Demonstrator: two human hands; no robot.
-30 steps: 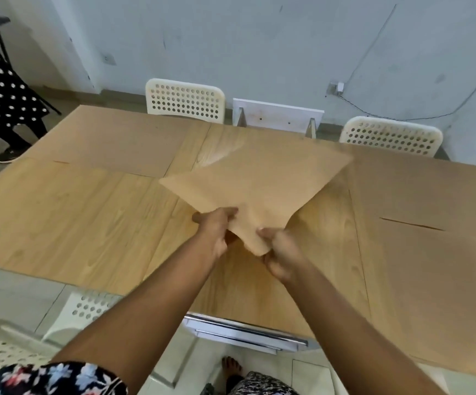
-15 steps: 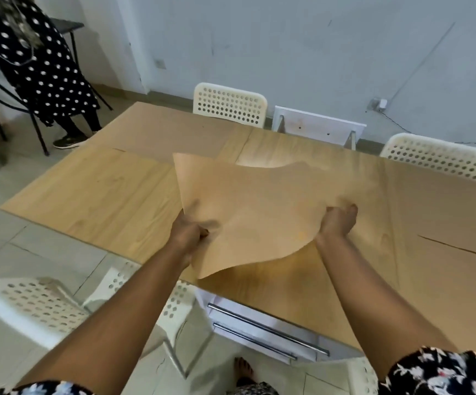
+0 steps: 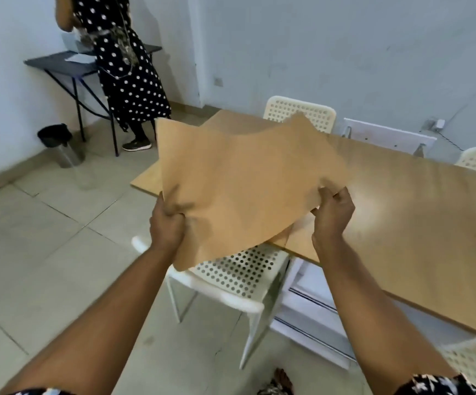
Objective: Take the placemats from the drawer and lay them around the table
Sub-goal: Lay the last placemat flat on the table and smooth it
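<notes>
The placemat (image 3: 242, 183) is plain tan, close in tone to the table (image 3: 419, 220), whose top is a light wood colour with faint grain. The chair (image 3: 239, 273) under it is cream white, its seat dotted with rows of small round holes (the two chairs across the table look alike). A person (image 3: 125, 61) by the wall wears a black dress with white polka dots and black shoes. The side table (image 3: 60, 65) is dark, the bin (image 3: 57, 143) black-topped, the floor (image 3: 46, 252) pale beige tile.
</notes>
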